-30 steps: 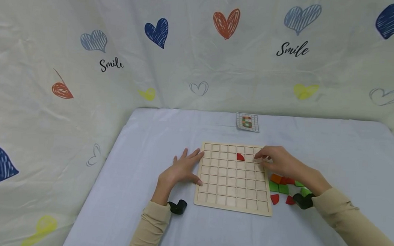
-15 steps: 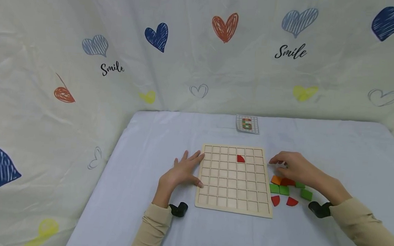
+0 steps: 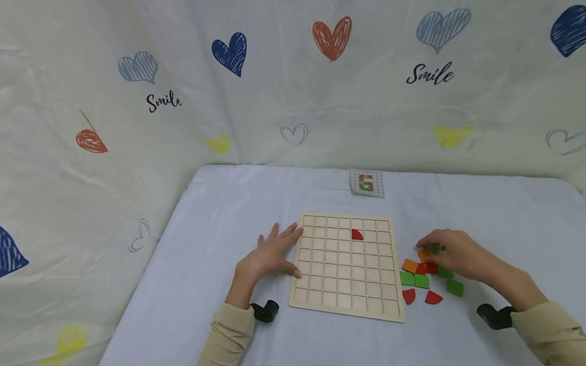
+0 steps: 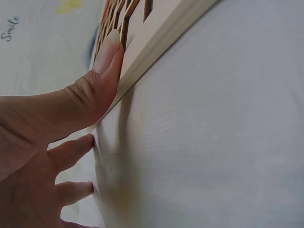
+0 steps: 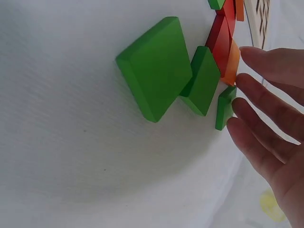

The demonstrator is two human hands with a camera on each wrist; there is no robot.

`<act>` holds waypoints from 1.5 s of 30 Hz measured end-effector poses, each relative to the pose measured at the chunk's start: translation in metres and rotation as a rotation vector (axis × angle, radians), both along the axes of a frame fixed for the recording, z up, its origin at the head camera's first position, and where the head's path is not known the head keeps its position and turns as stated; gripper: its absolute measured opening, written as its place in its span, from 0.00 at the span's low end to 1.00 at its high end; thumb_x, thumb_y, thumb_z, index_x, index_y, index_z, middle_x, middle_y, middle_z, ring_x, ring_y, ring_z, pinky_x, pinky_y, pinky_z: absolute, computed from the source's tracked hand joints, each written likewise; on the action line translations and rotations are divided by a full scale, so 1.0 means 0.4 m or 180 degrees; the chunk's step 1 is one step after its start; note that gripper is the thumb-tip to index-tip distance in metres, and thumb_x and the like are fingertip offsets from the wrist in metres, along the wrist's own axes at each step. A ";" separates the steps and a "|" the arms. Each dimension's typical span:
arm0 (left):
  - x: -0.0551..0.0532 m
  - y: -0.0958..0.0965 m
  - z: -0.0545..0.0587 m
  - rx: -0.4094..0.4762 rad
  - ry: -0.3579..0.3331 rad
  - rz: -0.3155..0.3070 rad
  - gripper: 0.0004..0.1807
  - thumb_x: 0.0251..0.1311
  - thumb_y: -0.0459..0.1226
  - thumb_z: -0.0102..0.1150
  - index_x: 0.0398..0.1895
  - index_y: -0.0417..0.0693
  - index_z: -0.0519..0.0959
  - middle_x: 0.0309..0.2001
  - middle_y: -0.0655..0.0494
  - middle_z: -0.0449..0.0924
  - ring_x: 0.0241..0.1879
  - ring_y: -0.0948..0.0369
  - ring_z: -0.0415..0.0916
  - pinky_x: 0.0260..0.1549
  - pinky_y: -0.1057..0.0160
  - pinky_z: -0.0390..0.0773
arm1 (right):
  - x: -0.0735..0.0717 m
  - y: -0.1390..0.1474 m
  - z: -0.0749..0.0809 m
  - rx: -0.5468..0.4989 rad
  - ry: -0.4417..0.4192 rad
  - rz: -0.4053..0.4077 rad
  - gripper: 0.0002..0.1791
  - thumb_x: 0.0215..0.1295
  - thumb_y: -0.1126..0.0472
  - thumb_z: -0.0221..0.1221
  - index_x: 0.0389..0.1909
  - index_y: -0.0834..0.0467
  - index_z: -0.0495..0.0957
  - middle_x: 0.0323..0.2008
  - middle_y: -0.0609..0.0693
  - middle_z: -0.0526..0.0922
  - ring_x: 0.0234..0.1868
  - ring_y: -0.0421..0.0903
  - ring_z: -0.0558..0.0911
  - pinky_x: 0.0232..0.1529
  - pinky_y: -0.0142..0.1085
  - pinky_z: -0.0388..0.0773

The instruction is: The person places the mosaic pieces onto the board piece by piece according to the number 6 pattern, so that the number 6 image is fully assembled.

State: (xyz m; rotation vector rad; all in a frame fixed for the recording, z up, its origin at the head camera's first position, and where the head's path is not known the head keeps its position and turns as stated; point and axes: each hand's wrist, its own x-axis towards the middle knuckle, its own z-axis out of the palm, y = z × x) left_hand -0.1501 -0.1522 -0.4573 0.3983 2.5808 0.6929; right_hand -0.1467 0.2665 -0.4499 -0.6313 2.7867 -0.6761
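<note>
Our pale wooden grid board (image 3: 344, 273) lies flat on the desk (image 3: 189, 322), left edge under our left hand (image 3: 268, 255), one red quarter-round (image 3: 357, 234) set in its second row from the far side. Just right of it we see loose green tiles (image 3: 455, 287) and red pieces (image 3: 432, 269), with one orange tile (image 3: 423, 256) at our right hand's (image 3: 457, 253) fingertips.

In the head view, our left forearm (image 3: 223, 338) slants in from seven o'clock, our left hand (image 3: 263, 258) fanned toward one, thumb (image 4: 102, 71) toward four. Our right forearm (image 3: 560, 342) comes from four o'clock, our right hand (image 3: 462, 254) pointing to nine with fingers (image 5: 266, 99) bent
</note>
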 end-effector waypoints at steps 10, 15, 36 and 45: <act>0.000 0.002 -0.006 0.0002 -0.0006 -0.0035 0.61 0.47 0.45 0.82 0.83 0.56 0.54 0.84 0.56 0.46 0.83 0.41 0.29 0.74 0.26 0.35 | 0.007 -0.003 -0.013 0.0177 0.0007 -0.0042 0.14 0.56 0.65 0.74 0.44 0.62 0.87 0.38 0.48 0.84 0.39 0.46 0.78 0.37 0.35 0.83; -0.001 0.005 -0.006 0.0016 -0.0015 -0.0032 0.61 0.47 0.45 0.82 0.83 0.55 0.55 0.84 0.56 0.46 0.83 0.41 0.29 0.74 0.26 0.34 | 0.005 -0.004 -0.021 0.0215 0.0043 -0.0092 0.14 0.54 0.66 0.75 0.42 0.63 0.87 0.36 0.49 0.82 0.38 0.46 0.77 0.37 0.37 0.84; -0.004 -0.001 0.002 -0.0024 0.0014 -0.0017 0.61 0.45 0.44 0.83 0.83 0.53 0.56 0.84 0.54 0.47 0.82 0.39 0.31 0.72 0.24 0.35 | 0.013 -0.007 -0.023 -0.0168 0.0262 -0.0111 0.16 0.56 0.70 0.72 0.47 0.66 0.86 0.40 0.53 0.86 0.41 0.50 0.84 0.41 0.44 0.88; -0.003 0.000 -0.002 -0.0012 0.0023 -0.0018 0.61 0.45 0.44 0.83 0.83 0.53 0.56 0.84 0.54 0.47 0.82 0.39 0.31 0.72 0.24 0.35 | 0.012 0.000 -0.027 -0.0219 0.0132 -0.0173 0.19 0.56 0.71 0.71 0.49 0.70 0.84 0.41 0.56 0.86 0.40 0.51 0.85 0.42 0.46 0.88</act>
